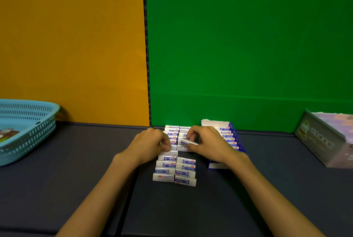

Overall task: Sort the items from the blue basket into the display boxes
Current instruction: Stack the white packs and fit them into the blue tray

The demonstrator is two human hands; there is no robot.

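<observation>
Dark table point(76, 170), packet point(188, 141) crosswise (tilted)

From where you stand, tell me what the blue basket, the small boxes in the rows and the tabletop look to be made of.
Blue basket: moulded plastic, judging by its perforated wall and smooth rim.
Small boxes: probably printed card, slightly glossy, with sharp folded edges. The right hand pinches one.
Tabletop: dark, matte, possibly padded mats, given the seams; hard to confirm.

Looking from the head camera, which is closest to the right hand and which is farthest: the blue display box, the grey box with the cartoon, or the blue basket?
From the right hand:
1. Blue display box, right beside the hand, partly behind it.
2. Grey box with the cartoon, at the table's far right.
3. Blue basket, far off at the left edge, beyond the left hand.
</observation>
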